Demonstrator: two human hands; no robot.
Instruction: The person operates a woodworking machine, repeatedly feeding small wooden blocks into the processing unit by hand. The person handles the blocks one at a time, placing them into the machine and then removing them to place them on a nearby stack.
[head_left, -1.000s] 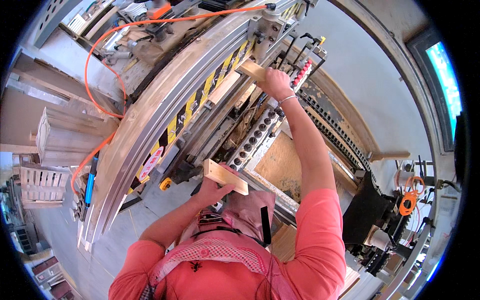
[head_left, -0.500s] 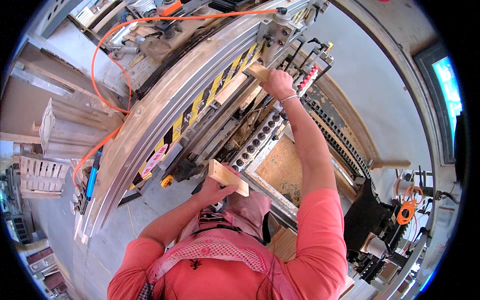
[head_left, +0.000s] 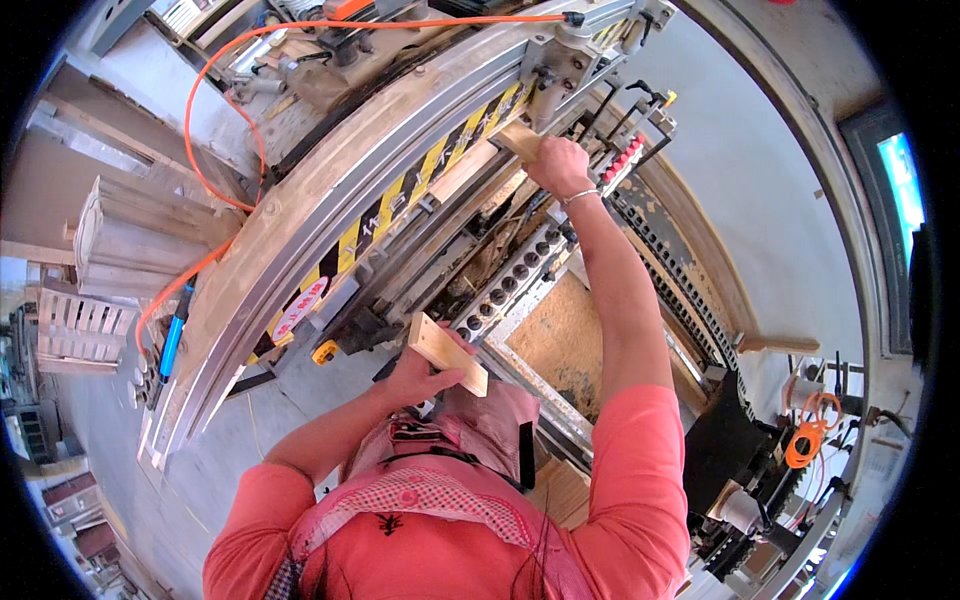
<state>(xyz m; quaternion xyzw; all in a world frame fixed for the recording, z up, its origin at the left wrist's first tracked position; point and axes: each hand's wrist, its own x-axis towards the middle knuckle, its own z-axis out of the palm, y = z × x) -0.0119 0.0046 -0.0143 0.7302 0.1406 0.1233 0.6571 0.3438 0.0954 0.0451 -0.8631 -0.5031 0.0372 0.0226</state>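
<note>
My left hand (head_left: pixel 418 380) is closed round a short pale wooden block (head_left: pixel 450 358) in front of my apron, with a small hole showing near its upper end. Farther off, my right arm reaches to the machine, where my right hand (head_left: pixel 560 166) grips the end of another wooden piece (head_left: pixel 518 141). That piece lies by the yellow-and-black striped rail (head_left: pixel 425 190), close to a metal clamp assembly (head_left: pixel 560 72). A third pale wooden strip (head_left: pixel 464 172) rests along the same rail, just to the left of my right hand. My right fingertips are partly hidden.
A row of black round knobs (head_left: pixel 513 285) runs between my hands, beside a tray of sawdust (head_left: pixel 560 335). Black cable chain (head_left: pixel 690 300) and a lit screen (head_left: pixel 900 180) are at the right. An orange hose (head_left: pixel 190 110) crosses the curved frame at the left.
The whole view has shifted slightly. Both hands keep their hold on the same wooden pieces, with the right hand still at the rail.
</note>
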